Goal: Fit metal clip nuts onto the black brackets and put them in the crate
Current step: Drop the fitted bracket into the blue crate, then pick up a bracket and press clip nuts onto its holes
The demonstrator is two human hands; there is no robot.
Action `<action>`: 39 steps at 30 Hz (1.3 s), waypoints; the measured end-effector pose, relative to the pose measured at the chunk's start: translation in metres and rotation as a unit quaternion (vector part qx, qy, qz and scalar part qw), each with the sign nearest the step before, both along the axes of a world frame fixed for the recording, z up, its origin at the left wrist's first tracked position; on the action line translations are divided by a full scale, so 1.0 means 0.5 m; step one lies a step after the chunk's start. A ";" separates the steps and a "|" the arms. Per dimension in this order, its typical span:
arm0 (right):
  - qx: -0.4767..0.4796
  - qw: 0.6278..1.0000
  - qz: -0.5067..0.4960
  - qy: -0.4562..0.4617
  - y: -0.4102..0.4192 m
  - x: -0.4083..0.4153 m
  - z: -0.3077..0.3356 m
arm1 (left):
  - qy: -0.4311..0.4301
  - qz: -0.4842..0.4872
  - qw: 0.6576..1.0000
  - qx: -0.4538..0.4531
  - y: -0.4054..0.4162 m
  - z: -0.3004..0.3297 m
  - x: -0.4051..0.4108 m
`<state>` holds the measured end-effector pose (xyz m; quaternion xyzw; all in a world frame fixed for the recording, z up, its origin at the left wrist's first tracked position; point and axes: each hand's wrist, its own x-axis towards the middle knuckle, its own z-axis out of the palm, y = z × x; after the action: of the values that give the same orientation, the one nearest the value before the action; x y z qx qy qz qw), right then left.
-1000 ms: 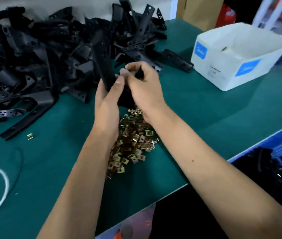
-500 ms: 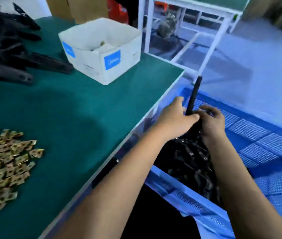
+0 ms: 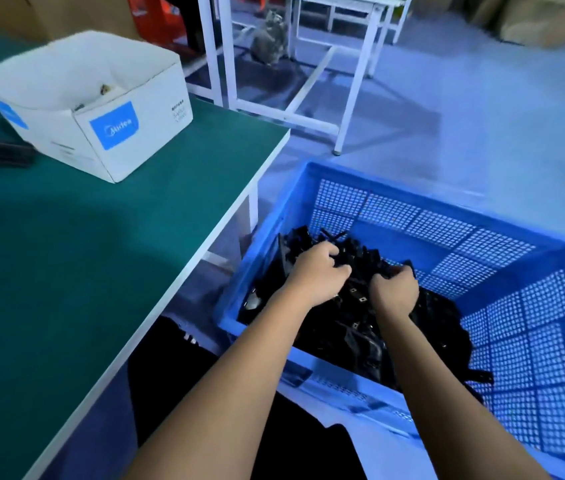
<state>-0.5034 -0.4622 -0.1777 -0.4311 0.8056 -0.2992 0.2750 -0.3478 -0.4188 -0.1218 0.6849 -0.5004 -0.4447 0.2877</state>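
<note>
Bare forearms, sleeveless, ringless hands [image 3: 319, 275]

So the bench [image 3: 108, 271] takes up the left side, with a cardboard box [image 3: 101, 109] sitting on it up around 10 o'clock. The crate [image 3: 516, 341] is on the floor just right of the bench, roughly 3 o'clock, with a pile of brackets [image 3: 350, 327] inside. Both hands [image 3: 319, 275] are down in the crate on top of that pile, and a table frame [image 3: 312, 81] stands behind at 12 o'clock.
</note>
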 end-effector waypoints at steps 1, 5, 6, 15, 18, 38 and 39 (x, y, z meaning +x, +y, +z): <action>-0.021 0.999 0.023 0.011 -0.002 0.020 0.018 | -0.001 0.020 1.000 -0.023 -0.004 0.015 0.004; -0.110 0.987 0.118 0.020 -0.007 0.124 0.106 | -0.001 0.088 0.989 -0.122 -0.006 0.094 0.041; -0.132 0.981 0.141 0.018 -0.005 0.154 0.131 | 0.007 0.103 0.984 -0.148 -0.001 0.119 0.057; -0.349 0.846 0.401 0.033 0.155 0.470 0.340 | 0.079 0.300 0.895 -0.322 0.191 0.334 0.346; -0.372 0.772 0.515 -0.002 0.244 0.587 0.378 | 0.065 0.402 0.852 -0.330 0.295 0.336 0.456; -0.254 0.524 0.802 0.131 0.743 1.086 0.350 | -0.041 0.788 0.507 -0.347 0.860 0.235 0.786; -0.254 0.522 0.806 0.111 0.744 1.096 0.352 | -0.029 0.789 0.512 -0.338 0.858 0.231 0.791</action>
<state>0.0445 -0.0904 -0.0017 -0.9780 0.0275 -0.0914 0.1855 0.0475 0.0101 -0.0064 0.6612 0.1258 0.1884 0.7152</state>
